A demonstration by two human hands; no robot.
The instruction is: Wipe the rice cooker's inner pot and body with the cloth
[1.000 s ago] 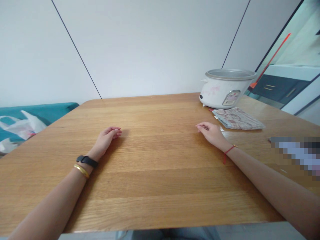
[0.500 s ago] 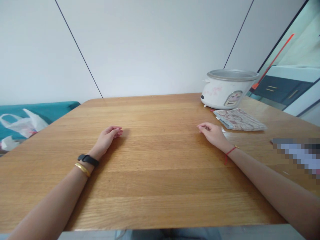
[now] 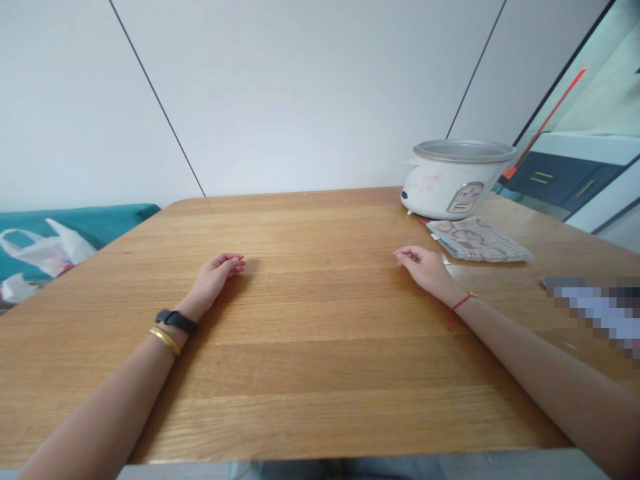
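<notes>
Head view: the left hand (image 3: pixel 213 277) and right hand (image 3: pixel 425 270) are staying put on the counter (image 3: pixel 300 347).
Since a second ago, everything is sitting slightly farther right; both hands are curling loosely, but whether either grip is pressing together, I cannot tell. The folded cloth (image 3: pixel 477 241) is lying just beside the right hand, in front of the white rice cooker (image 3: pixel 443 183).

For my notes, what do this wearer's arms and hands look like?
The left hand is bare, with a black band resembling a fitness tracker on its wrist and, further up the arm, a smooth gold-coloured bangle. The right hand is bare too; its wrist wears a thin red cord with a dangling end. No sleeves show.
</notes>
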